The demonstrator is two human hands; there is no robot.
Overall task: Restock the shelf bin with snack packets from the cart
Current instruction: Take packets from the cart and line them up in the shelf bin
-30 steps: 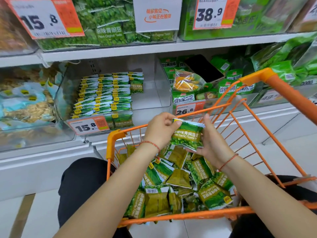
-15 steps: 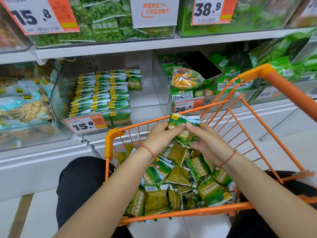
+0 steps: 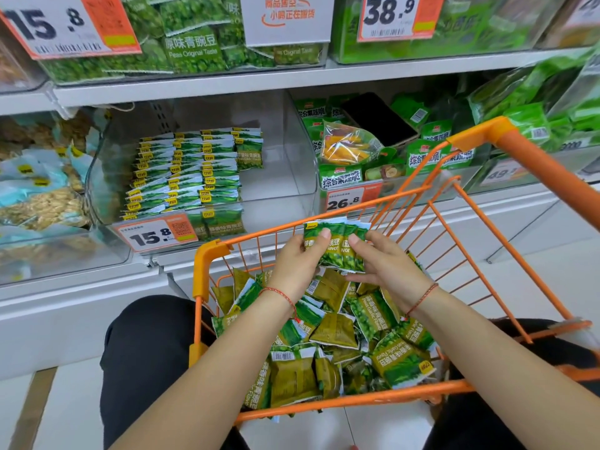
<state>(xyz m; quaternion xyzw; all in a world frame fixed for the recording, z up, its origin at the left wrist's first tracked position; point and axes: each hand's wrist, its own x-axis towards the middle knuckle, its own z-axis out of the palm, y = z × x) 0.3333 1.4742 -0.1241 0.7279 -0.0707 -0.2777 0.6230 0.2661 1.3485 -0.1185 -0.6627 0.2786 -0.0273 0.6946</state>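
Observation:
A small stack of green pea snack packets is held upright between both hands above the orange cart. My left hand grips its left side with the thumb over the front. My right hand grips the right side. Many more green packets lie loose in the cart's basket. The clear shelf bin on the lower shelf holds neat rows of the same packets on its left half; its right half is bare.
A price tag reading 15.8 hangs on the bin's front. To the right, another bin holds green fruit-chip bags and a dark phone. A bin of pale snack bags stands at the left. My knees flank the cart.
The hands have squared the packets into a tighter upright stack and lowered them slightly over the cart's front. The view has shifted a little closer to the shelf.

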